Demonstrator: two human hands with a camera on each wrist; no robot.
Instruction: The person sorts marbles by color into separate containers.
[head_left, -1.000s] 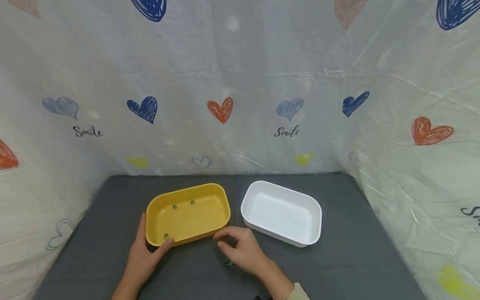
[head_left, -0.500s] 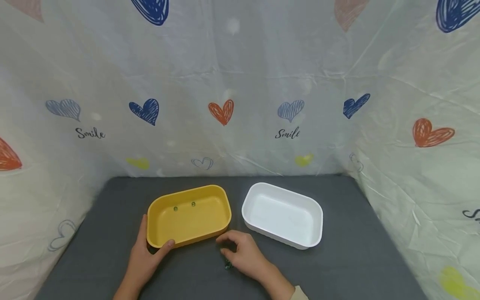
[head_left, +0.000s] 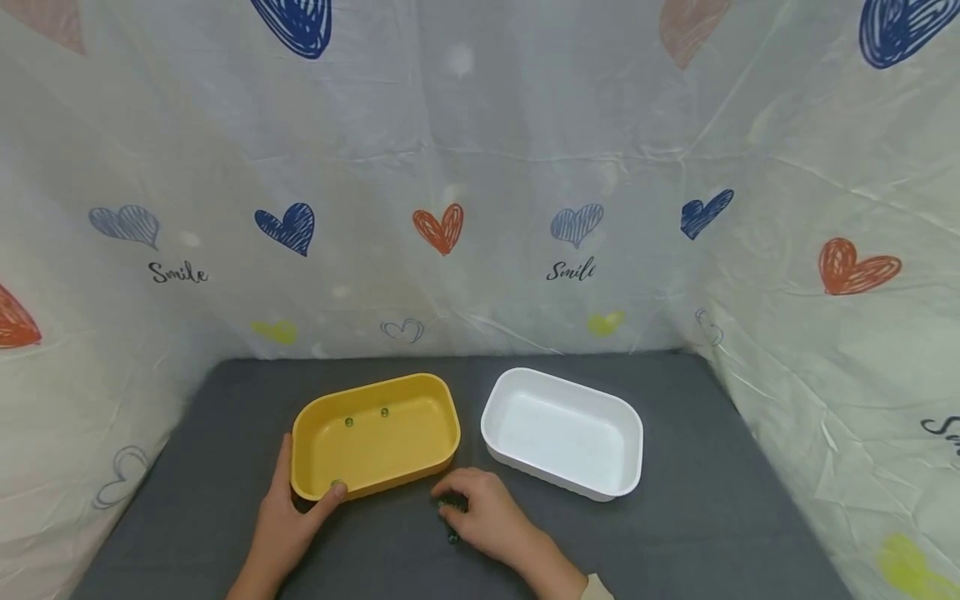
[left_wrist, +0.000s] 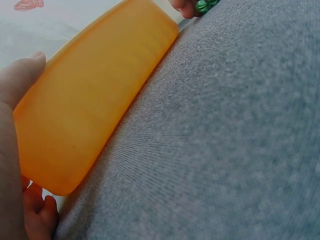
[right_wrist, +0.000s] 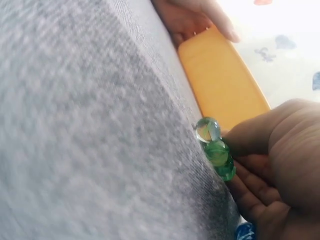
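Note:
My left hand (head_left: 288, 508) grips the near left corner of a yellow tray (head_left: 378, 446), thumb over the rim and fingers along its outer side. Two small green glass marbles (head_left: 367, 417) lie toward the tray's far side. Low over the grey cloth, my right hand (head_left: 487, 517) bends its fingers and thumb about a cluster of clear green marbles (right_wrist: 218, 152). Thumb and fingers lie right against the cluster in the right wrist view; whether they pinch a marble is unclear. One marble (head_left: 453, 538) shows just below the thumb. The hand partly hides the rest.
A white tray (head_left: 633, 467) stands right of the yellow one, with no marbles seen in it. Grey cloth (head_left: 675, 542) covers the table. A pale curtain (head_left: 495, 125) printed with hearts hangs behind and at both sides. Something blue (right_wrist: 245, 231) peeks out beneath the right hand.
My right hand has come down onto the marbles, fingers now around them. A marble near the left thumb in the yellow tray has gone mostly out of sight. The left hand keeps its hold.

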